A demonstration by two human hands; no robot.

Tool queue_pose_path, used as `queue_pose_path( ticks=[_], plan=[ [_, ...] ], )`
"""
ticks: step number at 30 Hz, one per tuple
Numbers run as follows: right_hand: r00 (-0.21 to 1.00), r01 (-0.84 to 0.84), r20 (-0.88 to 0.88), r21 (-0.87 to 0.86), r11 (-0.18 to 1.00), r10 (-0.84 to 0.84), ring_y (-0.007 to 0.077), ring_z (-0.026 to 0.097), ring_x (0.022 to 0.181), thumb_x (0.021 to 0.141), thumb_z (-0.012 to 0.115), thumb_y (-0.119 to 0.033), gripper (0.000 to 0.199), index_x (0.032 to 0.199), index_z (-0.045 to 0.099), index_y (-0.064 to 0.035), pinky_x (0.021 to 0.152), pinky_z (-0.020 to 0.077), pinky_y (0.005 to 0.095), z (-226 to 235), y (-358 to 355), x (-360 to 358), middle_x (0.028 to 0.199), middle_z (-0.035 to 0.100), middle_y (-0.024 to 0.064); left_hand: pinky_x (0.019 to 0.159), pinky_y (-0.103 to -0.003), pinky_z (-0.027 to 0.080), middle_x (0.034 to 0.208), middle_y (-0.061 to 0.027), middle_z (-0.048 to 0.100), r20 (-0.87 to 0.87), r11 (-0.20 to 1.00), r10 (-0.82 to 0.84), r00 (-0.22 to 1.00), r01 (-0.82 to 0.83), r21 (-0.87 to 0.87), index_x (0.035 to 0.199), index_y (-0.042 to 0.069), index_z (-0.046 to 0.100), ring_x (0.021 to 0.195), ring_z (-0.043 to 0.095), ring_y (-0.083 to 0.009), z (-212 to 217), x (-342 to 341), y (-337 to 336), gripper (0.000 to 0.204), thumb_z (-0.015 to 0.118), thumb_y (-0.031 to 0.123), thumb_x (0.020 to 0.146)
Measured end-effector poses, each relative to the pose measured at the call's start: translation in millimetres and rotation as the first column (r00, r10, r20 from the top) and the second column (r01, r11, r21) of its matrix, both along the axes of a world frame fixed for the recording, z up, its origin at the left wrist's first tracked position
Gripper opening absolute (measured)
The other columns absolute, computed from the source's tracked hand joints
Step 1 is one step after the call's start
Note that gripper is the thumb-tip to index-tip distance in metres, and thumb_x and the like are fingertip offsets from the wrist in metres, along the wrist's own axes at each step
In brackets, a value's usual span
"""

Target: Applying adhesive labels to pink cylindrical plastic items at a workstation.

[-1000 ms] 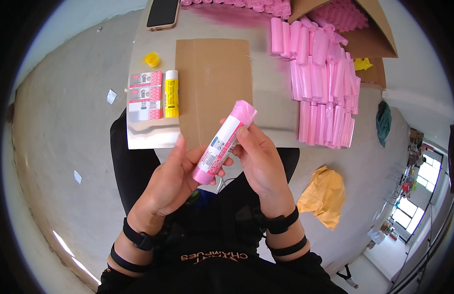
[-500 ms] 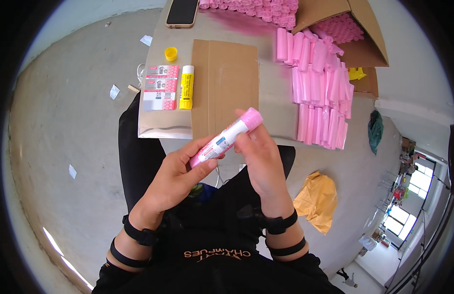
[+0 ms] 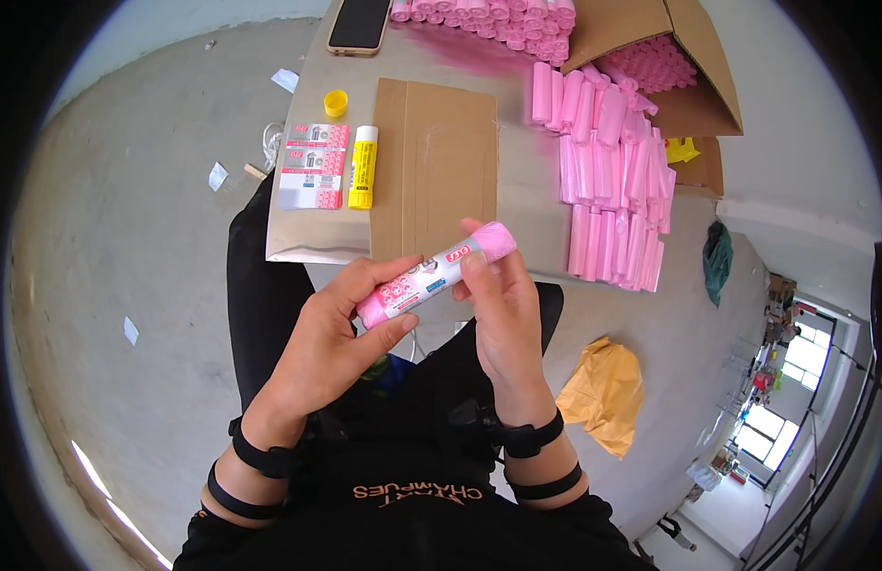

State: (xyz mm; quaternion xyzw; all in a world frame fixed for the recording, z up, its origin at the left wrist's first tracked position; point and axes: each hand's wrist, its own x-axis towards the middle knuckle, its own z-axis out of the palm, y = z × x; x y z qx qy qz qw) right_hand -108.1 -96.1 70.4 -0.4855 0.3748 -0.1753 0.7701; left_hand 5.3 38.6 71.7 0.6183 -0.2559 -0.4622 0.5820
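Observation:
Between my two hands, over my lap at the table's front edge, is a roll of pink plastic bags (image 3: 425,279) with a printed paper label wrapped round it. My left hand (image 3: 338,328) grips its lower left end, thumb below and fingers above. Around the upper right end my right hand (image 3: 503,309) is closed, its thumb pressed on the label. The roll is tilted, right end farther away. Just beyond lies a brown cardboard sheet (image 3: 436,157). To its left are a yellow glue stick (image 3: 363,169) with a white top and a stack of printed labels (image 3: 313,167).
A yellow cap (image 3: 336,103) and a phone (image 3: 358,26) lie at the table's far left. Unlabelled pink rolls (image 3: 612,181) are piled on the right, near an open cardboard box (image 3: 693,67) with more rolls. A yellow-orange bag (image 3: 603,395) lies on the floor.
The roll has turned about its length, bringing more of the label's pink print into view. Its tilt is slightly flatter. My right thumb has shifted onto the label.

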Motion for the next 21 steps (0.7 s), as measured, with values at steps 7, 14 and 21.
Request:
queue_pose_path(
  ticks=[7, 14, 21],
  plan=[
    [0.999, 0.025, -0.026, -0.091, 0.996, -0.028, 0.0116, 0.052, 0.100, 0.088, 0.059, -0.008, 0.044, 0.126, 0.039, 0.0015, 0.085, 0.0423, 0.0245, 1.8, 3.3, 2.1, 0.106, 0.053, 0.0071, 0.081, -0.025, 0.041, 0.094, -0.0054, 0.052, 0.105, 1.000, 0.025, 0.994, -0.023, -0.017, 0.118, 0.002, 0.054, 0.088, 0.051, -0.0137, -5.6, -1.5, 0.7, 0.042, 0.067, 0.005, 0.078],
    [0.996, -0.015, -0.091, -0.141, 0.990, 0.002, 0.0109, 0.053, 0.097, 0.088, 0.058, -0.008, 0.041, 0.123, 0.039, 0.0034, 0.085, 0.0423, 0.0243, 0.2, 1.6, 4.0, 0.105, 0.053, 0.0071, 0.082, -0.026, 0.042, 0.097, -0.0057, 0.053, -0.053, 0.998, 0.063, 0.997, -0.063, 0.003, 0.116, 0.002, 0.054, 0.091, 0.051, -0.0130, -8.6, -3.5, -1.3, 0.041, 0.069, 0.010, 0.079],
    [0.997, -0.012, -0.072, -0.122, 0.992, 0.003, 0.0096, 0.053, 0.093, 0.088, 0.059, -0.009, 0.040, 0.122, 0.042, 0.0021, 0.079, 0.0438, 0.0227, 3.2, 1.1, 1.4, 0.104, 0.054, 0.0066, 0.079, -0.023, 0.044, 0.099, -0.0026, 0.056, -0.220, 0.991, 0.125, 0.968, -0.130, -0.010, 0.115, 0.004, 0.049, 0.091, 0.051, -0.0082, -9.5, -2.4, 0.3, 0.035, 0.065, 0.010, 0.085]
  ],
)
